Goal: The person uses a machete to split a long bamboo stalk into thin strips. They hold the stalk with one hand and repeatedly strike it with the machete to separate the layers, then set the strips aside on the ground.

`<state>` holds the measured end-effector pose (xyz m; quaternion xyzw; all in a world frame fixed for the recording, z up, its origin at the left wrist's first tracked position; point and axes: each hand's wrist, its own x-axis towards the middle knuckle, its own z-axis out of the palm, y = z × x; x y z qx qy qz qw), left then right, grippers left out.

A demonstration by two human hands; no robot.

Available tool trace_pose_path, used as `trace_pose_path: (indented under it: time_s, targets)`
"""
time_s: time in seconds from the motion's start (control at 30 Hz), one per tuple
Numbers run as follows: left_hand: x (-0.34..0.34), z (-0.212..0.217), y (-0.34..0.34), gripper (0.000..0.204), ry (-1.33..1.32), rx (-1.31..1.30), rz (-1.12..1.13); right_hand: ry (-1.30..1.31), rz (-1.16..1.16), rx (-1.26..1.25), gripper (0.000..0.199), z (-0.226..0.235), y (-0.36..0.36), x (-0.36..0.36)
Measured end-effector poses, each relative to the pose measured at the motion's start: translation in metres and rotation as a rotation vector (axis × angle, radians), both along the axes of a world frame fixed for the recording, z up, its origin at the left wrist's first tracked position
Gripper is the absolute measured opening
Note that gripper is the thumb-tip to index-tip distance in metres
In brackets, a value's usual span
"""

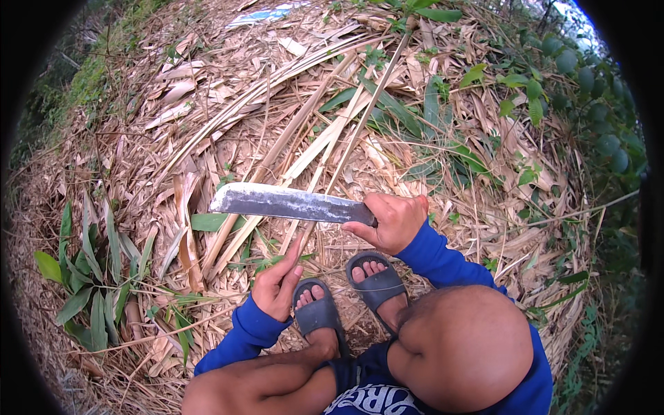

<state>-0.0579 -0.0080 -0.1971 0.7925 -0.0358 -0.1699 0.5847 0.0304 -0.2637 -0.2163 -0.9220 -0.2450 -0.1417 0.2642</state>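
My right hand [398,221] is closed round the handle end of a machete [290,203], its thumb along the near side. The broad dark blade lies roughly level, its tip pointing left and a pale worn band along its far edge. Below the blade, my left hand [277,283] has its index finger stretched forward and its thumb apart; no held object shows in it. Its fingertip is close to the near end of a long thin stick [366,114]. Several pale split strips [315,155] lie on the ground beyond and under the blade.
Dry husks and leaves [173,111] cover the ground. A leafy green plant [93,277] grows at left, and bushes [598,104] stand at right. My sandalled feet [377,283] are just behind the hands. A blue and white sheet [266,15] lies far off.
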Motion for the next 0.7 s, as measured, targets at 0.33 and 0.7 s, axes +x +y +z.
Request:
trace_pose_path:
  time_s: [0.33,0.7]
  targets:
    - [-0.012,-0.010,0.006,0.043,-0.094,0.082,0.011,0.130,-0.094,-0.038,0.053,0.002,-0.030,0.017]
    - [-0.030,-0.025,0.030,0.047,-0.118,0.173,-0.039,0.141,-0.081,-0.023,0.044,-0.007,-0.035,0.019]
